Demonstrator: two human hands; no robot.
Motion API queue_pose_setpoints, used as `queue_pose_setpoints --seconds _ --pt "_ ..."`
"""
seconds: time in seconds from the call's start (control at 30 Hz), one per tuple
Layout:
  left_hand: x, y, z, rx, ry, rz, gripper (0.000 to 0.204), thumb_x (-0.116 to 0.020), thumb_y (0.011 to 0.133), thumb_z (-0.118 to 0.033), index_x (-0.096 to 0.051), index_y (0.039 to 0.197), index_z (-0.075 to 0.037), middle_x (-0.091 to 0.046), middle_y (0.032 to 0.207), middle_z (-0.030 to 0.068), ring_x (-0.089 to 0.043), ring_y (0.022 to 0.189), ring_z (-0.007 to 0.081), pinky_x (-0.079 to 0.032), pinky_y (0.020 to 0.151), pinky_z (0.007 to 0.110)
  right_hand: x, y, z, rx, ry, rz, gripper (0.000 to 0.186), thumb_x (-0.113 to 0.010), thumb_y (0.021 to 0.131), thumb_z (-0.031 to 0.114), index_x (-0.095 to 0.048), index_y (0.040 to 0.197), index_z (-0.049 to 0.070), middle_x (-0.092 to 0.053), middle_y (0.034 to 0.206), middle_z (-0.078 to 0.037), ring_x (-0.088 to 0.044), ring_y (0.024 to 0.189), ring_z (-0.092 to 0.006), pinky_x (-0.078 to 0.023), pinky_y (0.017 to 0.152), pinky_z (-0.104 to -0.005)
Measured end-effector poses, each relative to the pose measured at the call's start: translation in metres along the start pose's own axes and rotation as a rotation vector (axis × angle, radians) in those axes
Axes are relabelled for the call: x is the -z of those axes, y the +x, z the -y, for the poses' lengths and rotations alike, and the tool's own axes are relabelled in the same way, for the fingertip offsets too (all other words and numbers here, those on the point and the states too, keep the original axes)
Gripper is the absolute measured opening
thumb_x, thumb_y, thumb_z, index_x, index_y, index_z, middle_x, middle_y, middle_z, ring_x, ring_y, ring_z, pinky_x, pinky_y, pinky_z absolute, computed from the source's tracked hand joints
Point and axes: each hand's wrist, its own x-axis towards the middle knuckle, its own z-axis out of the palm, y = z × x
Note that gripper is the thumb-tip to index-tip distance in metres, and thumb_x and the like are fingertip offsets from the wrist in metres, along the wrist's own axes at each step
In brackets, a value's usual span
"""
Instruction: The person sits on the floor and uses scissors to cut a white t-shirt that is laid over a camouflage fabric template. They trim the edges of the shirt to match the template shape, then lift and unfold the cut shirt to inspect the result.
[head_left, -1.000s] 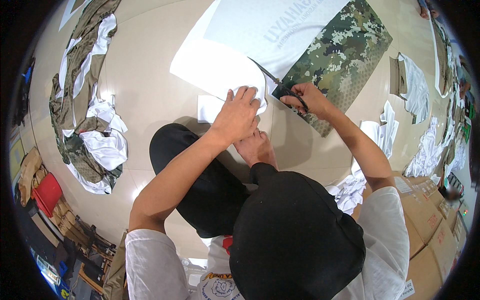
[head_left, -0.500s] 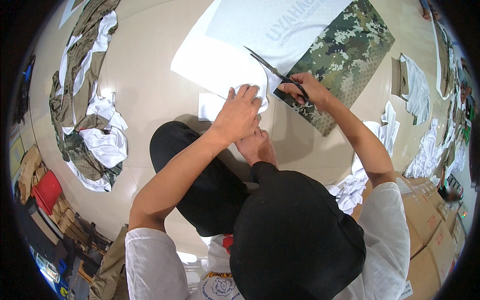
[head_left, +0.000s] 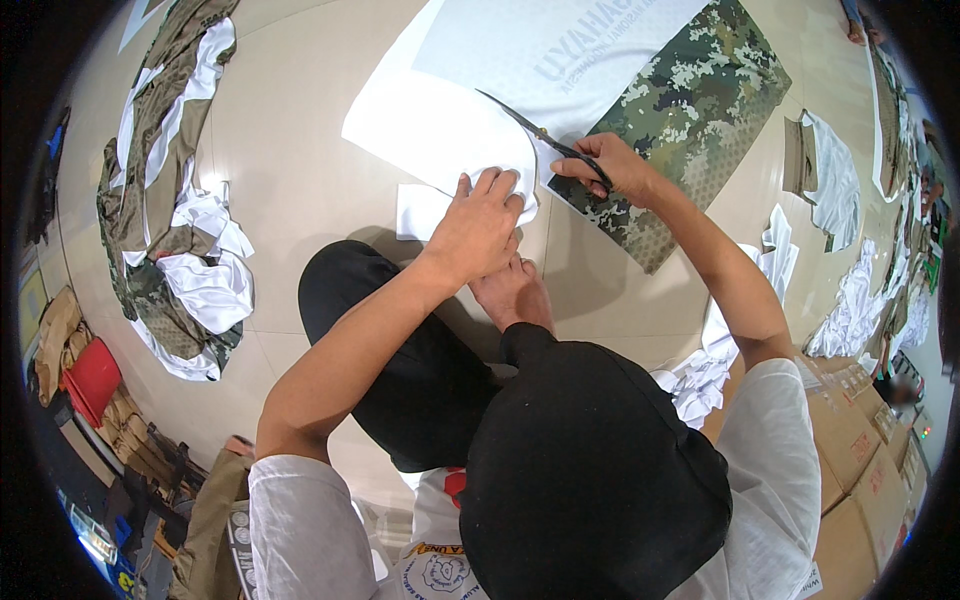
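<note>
My right hand (head_left: 615, 170) grips the black-handled scissors (head_left: 525, 128), whose blades reach up-left along the curved edge of a white piece of fabric (head_left: 430, 130). My left hand (head_left: 483, 215) rests on that white piece with fingers apart, pressing it down just above my bare foot (head_left: 510, 295). Under and right of the scissors lie a pale printed white sheet (head_left: 530, 35) and a green camouflage fabric (head_left: 700, 90) with a dotted pattern.
Heaped camouflage and white fabrics (head_left: 180, 260) lie at left, more white pieces (head_left: 830, 170) at right. Cardboard boxes (head_left: 855, 470) are at lower right, a red item (head_left: 90, 380) at lower left. Parts of other people show at the right rim and lower left.
My right hand and the scissors have moved slightly upward, the blade tips now farther up-left over the white fabric. My left hand has shifted up very little.
</note>
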Motion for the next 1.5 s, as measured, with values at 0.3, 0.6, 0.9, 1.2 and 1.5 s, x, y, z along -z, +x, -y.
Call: queue_pose_setpoints --seconds 0.3,0.6,0.9,1.2,1.5 --pt "0.0 0.001 0.001 -0.011 -0.015 0.007 0.044 -0.07 0.089 -0.017 -0.069 0.127 0.005 -0.053 0.148 0.0219 -0.046 0.147 0.0401 -0.041 0.122 0.065 0.008 0.001 -0.002 0.015 -0.1 0.006 0.036 -0.09 0.094 0.029 -0.066 0.078 0.007 -0.053 0.06 0.006 -0.045 0.049 -0.0047 -0.031 0.047 -0.0247" --pt "0.001 0.002 -0.001 -0.017 -0.011 -0.002 0.042 -0.07 0.088 -0.015 -0.069 0.125 0.005 -0.053 0.147 0.0225 -0.046 0.146 0.0411 -0.042 0.121 0.065 0.008 0.008 -0.002 -0.011 -0.081 0.003 0.047 -0.091 0.091 0.039 -0.061 0.071 0.009 -0.053 0.059 0.003 -0.045 0.05 -0.0082 -0.032 0.048 -0.0284" --pt "0.0 0.0 0.001 -0.025 -0.006 -0.015 0.044 -0.071 0.088 -0.016 -0.069 0.126 0.005 -0.053 0.147 0.0222 -0.046 0.145 0.0406 -0.042 0.12 0.065 0.003 0.023 0.022 0.018 -0.126 0.038 0.04 -0.089 0.094 0.038 -0.067 0.078 0.008 -0.055 0.063 0.004 -0.048 0.051 -0.0056 -0.034 0.048 -0.0246" --pt "0.002 0.0 0.0 -0.018 0.005 -0.003 0.043 -0.071 0.089 -0.016 -0.069 0.126 0.005 -0.053 0.147 0.0222 -0.046 0.146 0.0399 -0.043 0.12 0.065 0.007 0.031 0.021 0.033 -0.132 0.055 0.039 -0.09 0.093 0.035 -0.067 0.076 0.008 -0.056 0.062 0.005 -0.048 0.05 -0.005 -0.033 0.047 -0.0243" --pt "0.0 0.001 0.001 -0.027 0.002 -0.025 0.039 -0.07 0.09 -0.017 -0.069 0.122 0.005 -0.054 0.146 0.0217 -0.047 0.144 0.04 -0.043 0.12 0.065 0.015 0.032 0.02 0.078 -0.169 0.099 0.037 -0.089 0.094 0.031 -0.066 0.076 0.008 -0.056 0.06 0.004 -0.047 0.049 -0.005 -0.032 0.046 -0.0247"
